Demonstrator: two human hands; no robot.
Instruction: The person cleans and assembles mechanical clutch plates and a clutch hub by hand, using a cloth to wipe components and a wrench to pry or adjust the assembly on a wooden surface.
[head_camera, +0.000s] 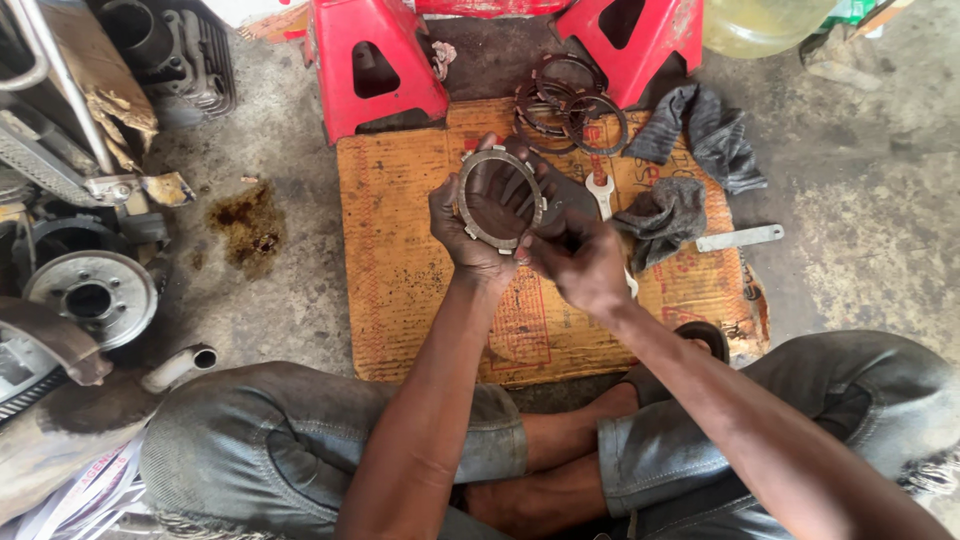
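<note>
Toothed metal ring (499, 199), left hand (470, 235) gripping, right hand (578, 262) touching

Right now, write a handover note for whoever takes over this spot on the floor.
Left hand: holds a toothed clutch ring upright over the cardboard mat.
Right hand: at the ring's lower edge, fingers touching it.
A pile of similar rings lies at the mat's far edge.
Grey rags, a spanner and a flat metal tool lie to the right.
Done: one ring is in hand.
Left: the piled rings lie untouched.
</note>
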